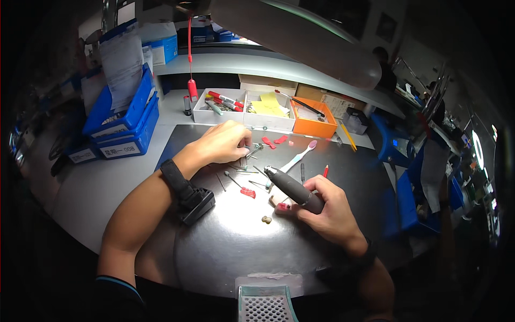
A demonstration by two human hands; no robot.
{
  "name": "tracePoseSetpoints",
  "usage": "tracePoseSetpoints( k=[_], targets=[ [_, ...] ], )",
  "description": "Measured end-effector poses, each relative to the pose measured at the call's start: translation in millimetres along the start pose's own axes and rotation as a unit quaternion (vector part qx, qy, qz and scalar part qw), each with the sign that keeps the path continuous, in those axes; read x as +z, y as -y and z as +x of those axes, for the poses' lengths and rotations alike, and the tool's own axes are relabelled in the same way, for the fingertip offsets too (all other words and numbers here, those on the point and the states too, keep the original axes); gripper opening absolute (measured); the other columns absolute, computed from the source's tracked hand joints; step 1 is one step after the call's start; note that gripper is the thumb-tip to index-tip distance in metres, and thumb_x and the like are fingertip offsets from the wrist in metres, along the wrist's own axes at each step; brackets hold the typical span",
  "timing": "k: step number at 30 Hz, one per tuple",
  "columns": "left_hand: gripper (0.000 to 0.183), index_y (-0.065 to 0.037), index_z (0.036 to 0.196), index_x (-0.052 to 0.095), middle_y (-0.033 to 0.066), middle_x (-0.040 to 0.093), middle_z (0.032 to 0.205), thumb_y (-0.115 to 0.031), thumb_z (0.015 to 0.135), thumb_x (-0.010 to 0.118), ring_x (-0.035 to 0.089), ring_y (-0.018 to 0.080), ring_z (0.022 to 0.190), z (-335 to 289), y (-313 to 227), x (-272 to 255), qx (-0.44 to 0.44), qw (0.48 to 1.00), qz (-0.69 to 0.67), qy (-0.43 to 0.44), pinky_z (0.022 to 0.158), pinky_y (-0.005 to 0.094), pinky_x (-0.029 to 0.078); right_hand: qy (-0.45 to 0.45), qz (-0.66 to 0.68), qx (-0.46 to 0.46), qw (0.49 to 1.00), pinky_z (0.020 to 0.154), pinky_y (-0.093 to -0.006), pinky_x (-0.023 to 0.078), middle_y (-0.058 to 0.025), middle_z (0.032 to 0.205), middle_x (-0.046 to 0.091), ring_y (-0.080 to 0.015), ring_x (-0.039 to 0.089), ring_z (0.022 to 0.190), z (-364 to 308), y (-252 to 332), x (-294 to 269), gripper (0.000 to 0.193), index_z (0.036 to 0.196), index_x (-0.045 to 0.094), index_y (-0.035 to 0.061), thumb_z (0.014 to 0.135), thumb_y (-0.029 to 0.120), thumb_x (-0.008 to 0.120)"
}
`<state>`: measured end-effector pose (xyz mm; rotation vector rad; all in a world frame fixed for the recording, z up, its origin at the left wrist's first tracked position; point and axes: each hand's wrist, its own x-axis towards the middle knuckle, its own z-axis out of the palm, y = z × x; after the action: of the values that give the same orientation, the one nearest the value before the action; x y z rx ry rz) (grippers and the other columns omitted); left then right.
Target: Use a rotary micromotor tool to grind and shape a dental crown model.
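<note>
The right hand (335, 212), over the right half of the bench (214, 257), is closed around a dark handpiece (292, 189); the handpiece lies between thumb and fingers, its metal nose projecting beyond them, the thin tip directed toward the far left corner. A perforated plate (265, 310) is located at the middle of the near edge. Farther in, a small gold-coloured piece (266, 219) rests on the dark surface, just left of the right hand, apart from both hands. Beyond it, between the hands, lies a slender bit with a red tag (247, 192); further bits (221, 182) are scattered toward the left hand (222, 142). That hand is bent, fingers drawn together, fingertips at the bits; whether it grips one cannot be told. A toothbrush (298, 160) lies aslant beyond the handpiece, head toward the far edge. Along that edge, left to right, stand a white box of pens (214, 118), a white box with yellow slips (268, 123) and an orange box (311, 128), with a yellow pencil (348, 136) beside the last.
</note>
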<state>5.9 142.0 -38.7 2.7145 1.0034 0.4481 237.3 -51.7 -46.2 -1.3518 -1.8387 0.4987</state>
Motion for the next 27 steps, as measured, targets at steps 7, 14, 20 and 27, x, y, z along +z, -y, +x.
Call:
tracePoseSetpoints(
  k=[7,14,20,27],
  targets=[
    [0.019,-0.001,0.092,0.068,0.0148,0.068,0.087,-0.013,0.078,0.065,0.066,0.0287,0.087,1,2,-1,0.025,0.997,-0.056,-0.035,0.077,0.0385,0.052,-0.025,-0.040,-0.013,0.999,0.067,-0.0304,0.047,-0.0098,0.083,0.060,-0.0183,0.059,0.073,0,3,6,0.027,0.094,0.058,0.0008,0.076,0.008,0.078],
    [0.016,0.001,0.091,0.068,0.0119,0.068,0.081,-0.009,0.078,0.065,0.066,0.0229,0.077,-13,8,-45,0.026,0.998,-0.051,0.037,0.071,0.0345,0.053,-0.011,-0.014,0.097,0.995,0.058,-0.0339,0.049,-0.0142,0.074,0.064,-0.0246,0.067,0.062,0,11,-13,0.026,0.094,0.057,-0.0033,0.083,0.014,0.073],
    [0.021,0.000,0.087,0.070,0.0110,0.069,0.077,-0.011,0.070,0.067,0.067,0.0222,0.073,-27,14,-63,-0.149,0.973,0.031,0.173,0.065,0.0340,0.053,0.099,0.093,0.194,0.972,0.052,-0.0264,0.052,-0.0072,0.074,0.064,-0.0141,0.067,0.060,0,10,-16,0.018,0.100,0.051,-0.0012,0.094,0.010,0.063],
    [0.016,0.000,0.085,0.068,0.0110,0.070,0.070,-0.005,0.071,0.068,0.069,0.0181,0.067,-22,20,-45,-0.095,0.975,-0.044,0.197,0.059,0.0324,0.054,0.069,0.152,0.200,0.965,0.054,-0.0252,0.053,-0.0079,0.082,0.064,-0.0150,0.068,0.062,1,8,-6,0.016,0.101,0.051,-0.0017,0.094,0.009,0.062]
  ],
)
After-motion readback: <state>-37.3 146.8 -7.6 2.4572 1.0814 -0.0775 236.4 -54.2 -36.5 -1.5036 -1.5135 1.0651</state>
